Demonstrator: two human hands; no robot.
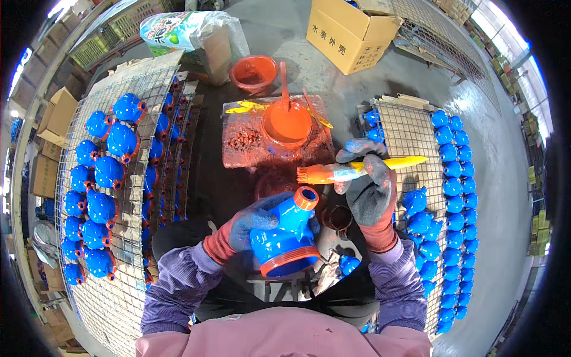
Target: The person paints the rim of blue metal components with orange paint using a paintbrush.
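Observation:
My left hand [256, 225], in a grey and red work glove, grips a glossy blue water-meter housing [284, 233]. Its wide rim and narrow spout are coated orange-red, and the spout tilts up to the right. In my gloved right hand [370, 184] is a paintbrush [351, 171] with a yellow handle, held level. The orange-soaked bristles point left, just above the spout and apart from it. Beyond my hands, a bowl of orange paint [286, 124] with a stirring stick in it stands on a paint-crusted board [238, 156].
Wire mesh racks carry blue housings on the left [122, 238] and right [410, 149]. A red basin [254, 72] sits behind the board, beside a plastic-wrapped package [196, 41]. Farther back stands an open cardboard box [351, 38]. Yellow-handled brushes [247, 107] lie at the board's far edge.

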